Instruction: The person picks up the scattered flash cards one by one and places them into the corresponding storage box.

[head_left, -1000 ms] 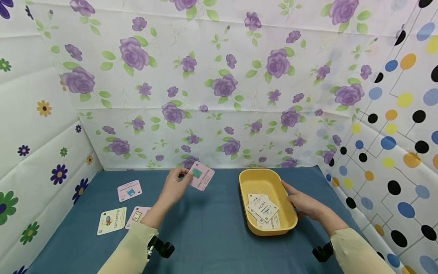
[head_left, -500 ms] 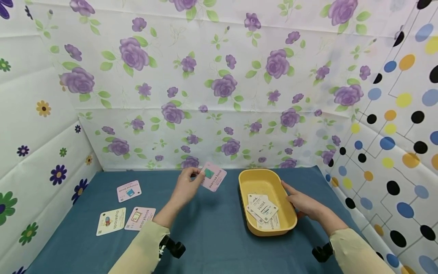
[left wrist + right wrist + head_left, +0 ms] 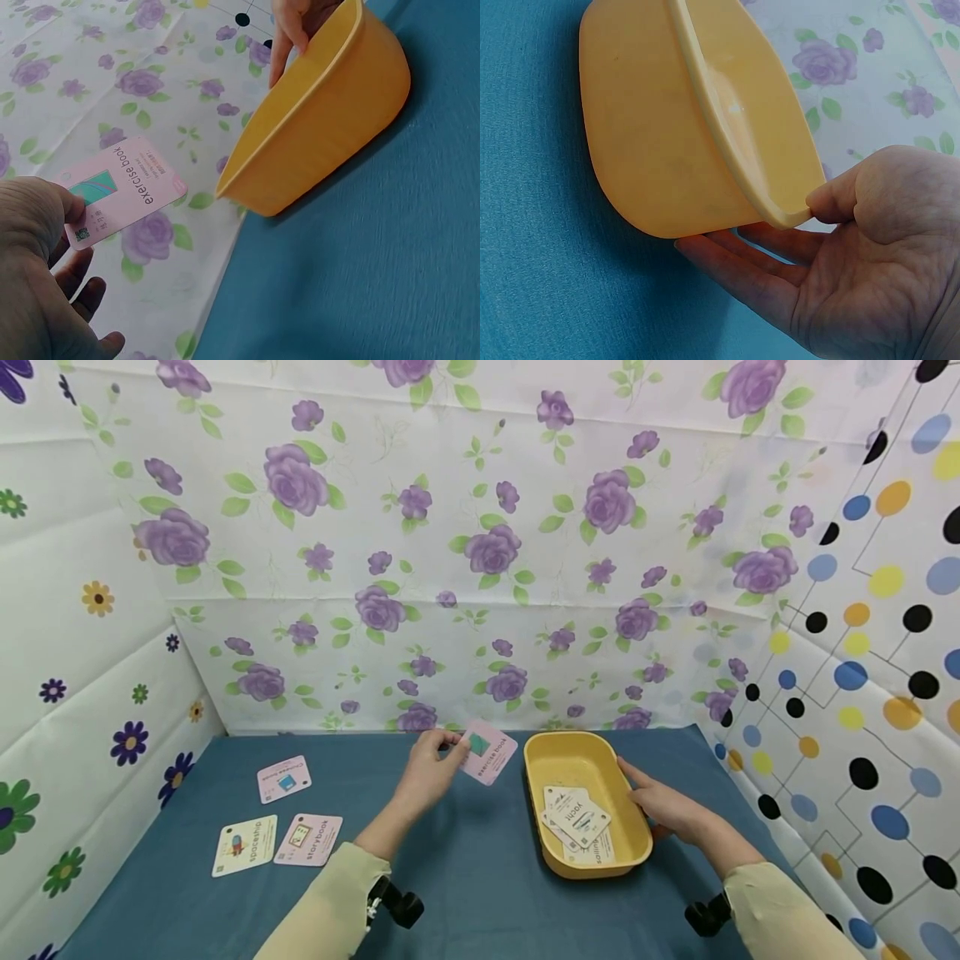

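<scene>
My left hand [image 3: 432,770] pinches a pink "exercise book" card [image 3: 488,752] by its left edge, thumb on the printed face. The card is held up above the table, just left of the yellow plastic basin [image 3: 533,811]. In the left wrist view the card [image 3: 127,191] shows a green book picture, and the other fingers hang loose below it. My right hand [image 3: 671,810] grips the basin's right side; the right wrist view has the thumb over the rim and the fingers [image 3: 742,274] under the outer wall. Several pale cards lie in the basin, a "yacht" card [image 3: 579,817] on top.
On the blue cloth at the left lie a pink "storybook" card [image 3: 309,840], a cream "spaceship" card [image 3: 245,846] and another pink card [image 3: 284,778] behind them. Patterned cloth walls [image 3: 465,577] stand at the back and both sides.
My left hand has carried the exercise book card rightward to near the basin, uncovering the storybook card. My right hand and the basin have stayed where they were.
</scene>
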`<act>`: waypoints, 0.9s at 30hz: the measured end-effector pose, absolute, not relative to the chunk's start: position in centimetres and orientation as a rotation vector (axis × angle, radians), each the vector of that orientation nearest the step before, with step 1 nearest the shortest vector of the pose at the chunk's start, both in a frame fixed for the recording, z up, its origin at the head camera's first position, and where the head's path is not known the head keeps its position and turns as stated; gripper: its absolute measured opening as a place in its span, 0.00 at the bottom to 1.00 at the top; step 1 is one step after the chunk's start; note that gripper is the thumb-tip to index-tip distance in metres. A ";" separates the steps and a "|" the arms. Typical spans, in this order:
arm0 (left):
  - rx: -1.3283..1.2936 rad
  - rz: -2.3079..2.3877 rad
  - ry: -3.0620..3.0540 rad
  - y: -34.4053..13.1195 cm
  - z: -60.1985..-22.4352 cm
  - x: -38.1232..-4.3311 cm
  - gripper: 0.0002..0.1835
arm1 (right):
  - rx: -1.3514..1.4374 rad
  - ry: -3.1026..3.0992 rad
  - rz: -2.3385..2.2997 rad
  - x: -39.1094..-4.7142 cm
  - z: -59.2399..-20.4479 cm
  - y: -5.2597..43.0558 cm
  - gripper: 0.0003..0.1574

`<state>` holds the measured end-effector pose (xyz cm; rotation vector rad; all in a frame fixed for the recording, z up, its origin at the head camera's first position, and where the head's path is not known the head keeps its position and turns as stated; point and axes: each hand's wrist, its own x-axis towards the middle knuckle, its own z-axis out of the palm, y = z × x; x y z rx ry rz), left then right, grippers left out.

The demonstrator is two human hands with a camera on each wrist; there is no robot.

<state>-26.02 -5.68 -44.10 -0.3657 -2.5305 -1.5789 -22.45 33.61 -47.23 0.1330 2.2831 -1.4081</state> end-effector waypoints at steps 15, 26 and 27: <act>-0.407 -1.606 -2.562 -2.8 -44.2 -25.7 0.10 | 0.138 2.283 -1.410 -22.5 -47.3 33.6 0.48; -0.442 -1.613 -2.583 -1.2 -44.0 -25.3 0.09 | 0.158 2.270 -1.426 -22.3 -47.1 33.5 0.48; -0.444 -1.617 -2.589 -1.1 -44.0 -25.2 0.09 | 0.158 2.269 -1.428 -22.3 -47.1 33.5 0.48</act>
